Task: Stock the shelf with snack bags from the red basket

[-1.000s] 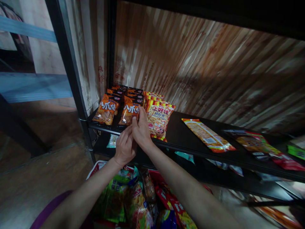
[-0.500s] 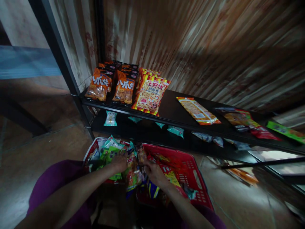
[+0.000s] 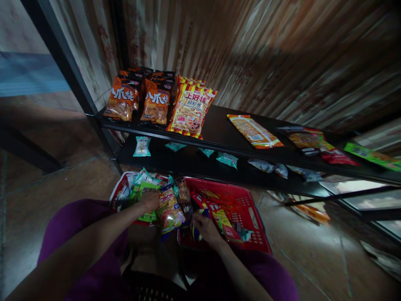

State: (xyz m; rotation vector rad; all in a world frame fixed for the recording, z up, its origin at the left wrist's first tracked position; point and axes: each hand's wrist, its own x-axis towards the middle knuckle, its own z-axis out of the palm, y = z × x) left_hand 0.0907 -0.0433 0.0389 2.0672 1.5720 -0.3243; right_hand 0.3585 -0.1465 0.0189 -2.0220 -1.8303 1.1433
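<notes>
My left hand [image 3: 151, 200] rests over a green snack packet [image 3: 147, 216] in the red-and-white basket [image 3: 116, 194], fingers curled down; what they grip is hidden. Just right of it, a yellow-and-blue snack bag [image 3: 171, 211] lies across the gap between the two baskets. My right hand [image 3: 203, 225] is closed on a dark blue snack bag with a yellow stripe [image 3: 196, 232], over the left side of the red basket [image 3: 252, 217]. Brown snack packets [image 3: 183, 190] are wedged between the hands. Red-and-yellow snack bags [image 3: 222, 217] fill part of the red basket.
A black shelf [image 3: 216, 125] stands ahead, bearing orange snack bags [image 3: 156, 102], a prawn cracker bag [image 3: 191, 108] and a flat orange packet [image 3: 255, 133]. Small teal packets [image 3: 227, 159] lie on the lower shelf. A shelf post [image 3: 62, 62] rises at left.
The view has tilted and shifted slightly. My left hand has moved off the yellow-and-blue bag, which now shows more fully. My right hand has moved from the brown packets to the dark blue bag.
</notes>
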